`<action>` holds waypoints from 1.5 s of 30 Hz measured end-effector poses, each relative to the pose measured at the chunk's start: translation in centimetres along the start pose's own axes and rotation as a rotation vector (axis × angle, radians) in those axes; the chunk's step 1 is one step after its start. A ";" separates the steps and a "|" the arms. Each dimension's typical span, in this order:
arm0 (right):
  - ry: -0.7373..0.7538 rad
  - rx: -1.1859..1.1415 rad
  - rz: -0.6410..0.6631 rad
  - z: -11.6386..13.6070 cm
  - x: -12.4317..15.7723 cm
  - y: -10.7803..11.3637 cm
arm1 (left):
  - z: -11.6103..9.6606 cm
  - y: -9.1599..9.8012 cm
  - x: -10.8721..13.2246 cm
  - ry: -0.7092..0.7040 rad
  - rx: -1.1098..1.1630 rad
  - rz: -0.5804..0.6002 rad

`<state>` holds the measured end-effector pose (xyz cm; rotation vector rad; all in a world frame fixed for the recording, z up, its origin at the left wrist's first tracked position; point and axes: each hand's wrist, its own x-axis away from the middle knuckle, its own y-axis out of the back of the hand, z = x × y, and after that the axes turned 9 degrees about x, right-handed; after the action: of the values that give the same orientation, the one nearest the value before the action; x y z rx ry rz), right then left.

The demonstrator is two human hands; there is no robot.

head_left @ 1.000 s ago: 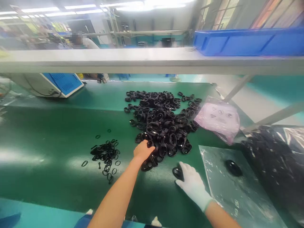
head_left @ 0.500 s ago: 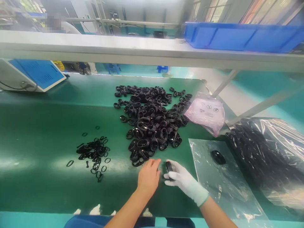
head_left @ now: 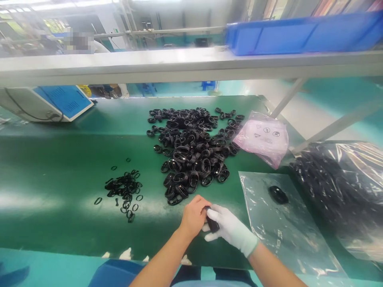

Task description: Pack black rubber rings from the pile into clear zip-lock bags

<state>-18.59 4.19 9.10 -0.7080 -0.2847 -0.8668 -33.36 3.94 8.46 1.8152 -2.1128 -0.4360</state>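
Note:
My right hand [head_left: 229, 228], in a white glove, is closed around a coiled black cable [head_left: 213, 225]. From the other side my bare left hand [head_left: 194, 217] meets it, its fingers bent and pressed together at the coil's upper end; the fingertips are partly hidden. Beyond both hands lies a large heap of coiled black cables [head_left: 191, 155]. Left of my hands is a loose pile of small black bands [head_left: 124, 185]. A single coiled cable [head_left: 278, 195] rests on a flat clear plastic bag [head_left: 266, 223] to the right.
A pink plastic bag [head_left: 263, 137] lies right of the heap. A large clear bag of black items [head_left: 332, 187] occupies the right side. A blue-and-white box [head_left: 64, 101] stands at back left. Across the bench runs a shelf [head_left: 134, 65] carrying a blue bin [head_left: 278, 38].
My left hand has moved right and come against the coil held in my right hand; its fingers have closed there. The view has shifted slightly.

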 end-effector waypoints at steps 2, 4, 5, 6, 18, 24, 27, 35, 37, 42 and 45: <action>0.009 -0.048 0.037 -0.2 0.1 0.5 | 0.2 1.7 -0.3 0.051 0.013 0.074; 0.000 -0.072 0.000 -0.4 0.2 1.2 | 0.8 4.4 -0.2 0.141 0.025 0.120; -0.013 -0.076 -0.043 -0.5 0.1 1.5 | 1.2 5.8 0.0 0.198 0.002 0.112; -0.024 -0.070 -0.101 -0.6 -0.1 1.9 | 1.5 6.9 0.2 0.254 -0.056 0.088; -0.112 0.684 -0.542 -3.1 -3.5 0.6 | 3.6 1.8 0.8 0.056 -0.727 0.417; -0.078 0.867 -0.606 -2.6 -2.9 1.4 | 4.2 1.8 2.3 0.222 -0.183 0.177; -0.100 0.854 -0.585 -2.2 -2.8 1.3 | 4.1 0.2 3.0 0.255 -0.015 0.135; -0.101 0.751 -0.476 -2.1 -2.5 1.1 | 4.1 -1.2 2.0 0.258 0.058 0.174; -0.101 0.773 -0.488 -2.3 -2.5 1.0 | 4.2 -1.4 1.8 0.251 0.066 0.179; -0.058 0.919 -0.580 -2.9 -2.9 0.4 | 4.0 -1.2 2.1 0.229 0.014 0.206; -0.065 0.978 -0.590 -3.2 -3.3 0.2 | 3.1 0.9 1.7 0.165 -0.154 0.127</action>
<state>-20.66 4.12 5.03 0.2883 -0.9255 -1.1096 -35.74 2.48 6.09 1.5654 -2.0097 -0.3915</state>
